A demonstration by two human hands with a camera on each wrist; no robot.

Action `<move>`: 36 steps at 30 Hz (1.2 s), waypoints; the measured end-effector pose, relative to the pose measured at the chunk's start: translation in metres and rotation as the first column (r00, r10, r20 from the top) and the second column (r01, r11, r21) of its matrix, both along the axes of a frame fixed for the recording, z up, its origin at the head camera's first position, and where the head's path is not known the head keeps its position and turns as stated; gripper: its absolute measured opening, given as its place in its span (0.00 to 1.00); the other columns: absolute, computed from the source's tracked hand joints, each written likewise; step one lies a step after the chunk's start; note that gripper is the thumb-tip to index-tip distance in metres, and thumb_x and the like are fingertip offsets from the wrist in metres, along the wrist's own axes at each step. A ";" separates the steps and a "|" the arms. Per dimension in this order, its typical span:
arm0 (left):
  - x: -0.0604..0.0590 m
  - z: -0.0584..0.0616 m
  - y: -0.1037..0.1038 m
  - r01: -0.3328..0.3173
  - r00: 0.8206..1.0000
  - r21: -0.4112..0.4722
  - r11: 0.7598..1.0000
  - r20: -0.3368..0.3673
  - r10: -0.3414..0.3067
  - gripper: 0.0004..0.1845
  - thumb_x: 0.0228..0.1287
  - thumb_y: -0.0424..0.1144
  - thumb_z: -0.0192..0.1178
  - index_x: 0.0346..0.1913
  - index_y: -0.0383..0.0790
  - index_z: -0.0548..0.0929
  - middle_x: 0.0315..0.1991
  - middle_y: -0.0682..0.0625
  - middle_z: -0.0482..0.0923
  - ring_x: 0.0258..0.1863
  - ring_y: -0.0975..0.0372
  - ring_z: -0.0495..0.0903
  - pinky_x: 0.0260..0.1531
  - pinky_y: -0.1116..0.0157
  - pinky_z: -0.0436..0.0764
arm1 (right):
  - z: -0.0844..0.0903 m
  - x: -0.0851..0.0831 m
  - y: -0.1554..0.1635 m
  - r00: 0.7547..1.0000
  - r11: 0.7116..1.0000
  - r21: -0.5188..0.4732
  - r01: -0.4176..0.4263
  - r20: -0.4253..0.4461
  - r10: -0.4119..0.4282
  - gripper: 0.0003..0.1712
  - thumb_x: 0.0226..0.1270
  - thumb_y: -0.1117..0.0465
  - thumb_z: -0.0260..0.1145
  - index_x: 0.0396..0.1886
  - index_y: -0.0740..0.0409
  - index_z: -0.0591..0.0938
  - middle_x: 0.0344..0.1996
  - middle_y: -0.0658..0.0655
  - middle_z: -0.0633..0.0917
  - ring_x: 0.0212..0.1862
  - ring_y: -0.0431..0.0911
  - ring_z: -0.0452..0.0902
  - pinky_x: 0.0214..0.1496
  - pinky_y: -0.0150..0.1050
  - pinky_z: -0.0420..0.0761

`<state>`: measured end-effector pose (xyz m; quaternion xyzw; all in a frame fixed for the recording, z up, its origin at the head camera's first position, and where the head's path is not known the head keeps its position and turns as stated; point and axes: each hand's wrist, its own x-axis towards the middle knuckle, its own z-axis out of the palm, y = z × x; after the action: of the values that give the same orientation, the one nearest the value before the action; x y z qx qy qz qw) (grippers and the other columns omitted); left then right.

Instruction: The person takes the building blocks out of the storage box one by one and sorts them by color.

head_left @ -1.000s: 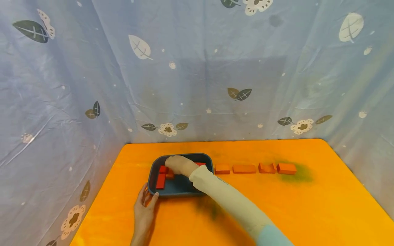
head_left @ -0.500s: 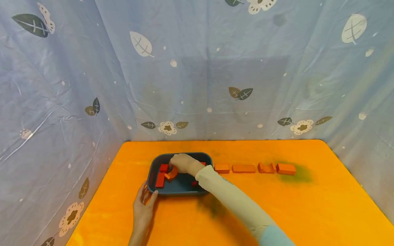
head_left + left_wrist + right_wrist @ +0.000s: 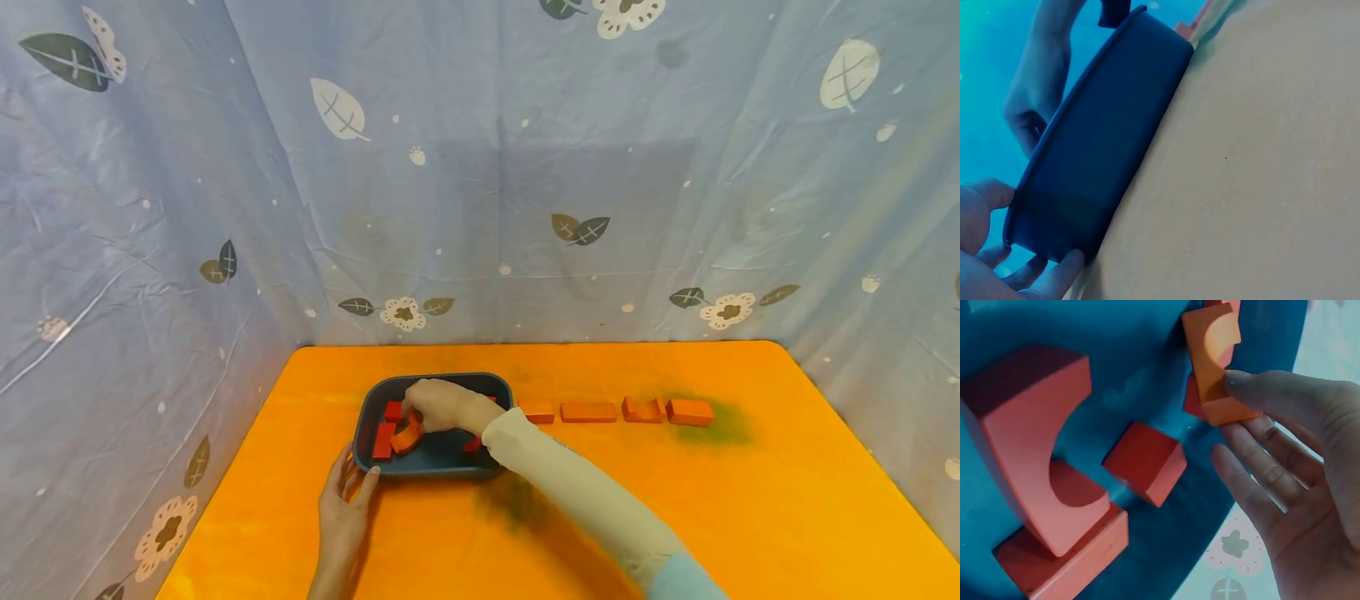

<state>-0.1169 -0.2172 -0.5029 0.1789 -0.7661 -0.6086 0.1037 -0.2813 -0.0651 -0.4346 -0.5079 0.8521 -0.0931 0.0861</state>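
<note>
In the head view a dark blue plastic tray [image 3: 431,473] with rounded corners stands on the orange tabletop. My left hand [image 3: 341,517] holds its near left corner, thumb at the rim and fingers around the wall [image 3: 1097,137]. Inside the tray, my right hand [image 3: 444,404] pinches an orange arch block [image 3: 1200,347] between thumb and fingers; the block is tilted. Red blocks [image 3: 383,442] lie beside it on the left. The right wrist view shows a large red arch block [image 3: 1022,431] leaning on a red rectangular block [image 3: 1075,565], with a red cube [image 3: 1144,461] nearby.
Right of the tray, several orange blocks form a row: a short one [image 3: 538,412], a long flat one [image 3: 588,412], a notched one [image 3: 643,412] and a thick one [image 3: 691,412]. A pale blue patterned curtain [image 3: 450,208] hangs behind and beside the table [image 3: 637,492].
The orange arch block has come out from under my right hand's cover and turned on a slant in its fingers. The left hand stays on the tray corner.
</note>
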 end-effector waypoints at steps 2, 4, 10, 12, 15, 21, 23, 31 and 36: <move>0.001 0.001 -0.001 0.006 1.000 0.001 1.000 0.003 -0.006 0.37 0.72 0.41 0.58 0.78 0.41 0.53 0.72 0.36 0.59 0.67 0.44 0.66 0.54 0.75 0.74 | 0.002 0.004 0.001 1.000 1.000 -0.006 -0.002 0.013 0.002 0.18 0.58 0.63 0.75 0.50 0.55 0.87 0.42 0.48 0.86 0.39 0.38 0.79 0.44 0.25 0.78; 0.001 0.001 -0.001 0.008 1.000 0.003 1.000 0.004 -0.008 0.37 0.72 0.41 0.58 0.78 0.41 0.53 0.72 0.36 0.59 0.67 0.44 0.65 0.55 0.73 0.75 | 0.003 0.005 0.002 0.999 1.000 -0.018 0.004 0.033 -0.004 0.18 0.58 0.62 0.75 0.50 0.56 0.87 0.43 0.48 0.86 0.39 0.38 0.79 0.43 0.25 0.78; 0.001 -0.001 0.000 0.008 1.000 0.012 1.000 -0.005 -0.008 0.37 0.71 0.41 0.59 0.77 0.41 0.54 0.72 0.35 0.60 0.66 0.44 0.65 0.46 0.83 0.71 | 0.005 0.007 0.016 0.994 0.996 -0.069 0.063 0.096 -0.056 0.18 0.59 0.60 0.75 0.49 0.57 0.87 0.45 0.48 0.85 0.39 0.38 0.77 0.43 0.25 0.77; 0.002 -0.001 0.000 0.005 1.000 0.012 1.000 0.001 -0.005 0.37 0.71 0.41 0.59 0.78 0.42 0.54 0.72 0.36 0.59 0.67 0.44 0.65 0.46 0.82 0.71 | 0.007 0.009 0.022 0.993 0.993 -0.096 0.067 0.107 -0.057 0.18 0.59 0.60 0.75 0.50 0.58 0.87 0.45 0.49 0.86 0.40 0.38 0.78 0.44 0.25 0.77; 0.003 0.000 0.000 0.003 1.000 0.004 1.000 0.016 -0.003 0.38 0.72 0.43 0.58 0.78 0.43 0.53 0.73 0.37 0.58 0.67 0.44 0.64 0.53 0.73 0.76 | 0.011 0.013 0.033 0.990 0.987 -0.146 0.072 0.132 -0.053 0.18 0.59 0.61 0.74 0.50 0.59 0.87 0.46 0.50 0.86 0.41 0.39 0.79 0.46 0.25 0.78; 0.003 0.002 0.001 -0.002 1.000 -0.007 1.000 0.022 0.002 0.38 0.71 0.43 0.58 0.78 0.43 0.54 0.72 0.36 0.59 0.67 0.44 0.64 0.51 0.77 0.74 | 0.017 0.014 0.058 0.973 0.959 -0.239 0.155 0.206 -0.106 0.18 0.59 0.62 0.74 0.50 0.57 0.87 0.47 0.50 0.85 0.41 0.39 0.79 0.44 0.26 0.78; 0.003 0.002 0.001 -0.006 1.000 -0.006 1.000 0.021 0.006 0.37 0.72 0.42 0.58 0.78 0.42 0.53 0.72 0.35 0.59 0.67 0.43 0.64 0.49 0.79 0.74 | 0.016 0.013 0.065 0.972 0.952 -0.263 0.155 0.212 -0.100 0.18 0.59 0.63 0.74 0.49 0.58 0.87 0.46 0.51 0.85 0.41 0.41 0.79 0.44 0.26 0.79; 0.001 0.000 0.000 0.000 1.000 -0.014 1.000 0.029 0.001 0.39 0.72 0.43 0.58 0.78 0.41 0.51 0.72 0.33 0.57 0.67 0.41 0.63 0.60 0.60 0.74 | 0.006 0.010 0.087 0.959 0.915 -0.372 0.157 0.278 -0.052 0.19 0.58 0.68 0.73 0.50 0.67 0.85 0.47 0.59 0.84 0.44 0.53 0.79 0.49 0.39 0.82; 0.002 0.000 0.000 -0.001 1.000 -0.021 1.000 0.009 0.001 0.38 0.72 0.42 0.58 0.78 0.40 0.53 0.72 0.34 0.59 0.67 0.42 0.64 0.49 0.79 0.73 | 0.007 0.011 0.098 0.926 0.879 -0.420 0.224 0.372 -0.058 0.20 0.58 0.68 0.73 0.51 0.66 0.84 0.49 0.60 0.84 0.48 0.51 0.81 0.51 0.38 0.83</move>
<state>-0.1150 -0.2167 -0.5029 0.1811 -0.7728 -0.5996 0.1024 -0.2707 0.0331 -0.4272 -0.4246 0.8127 -0.3845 0.1070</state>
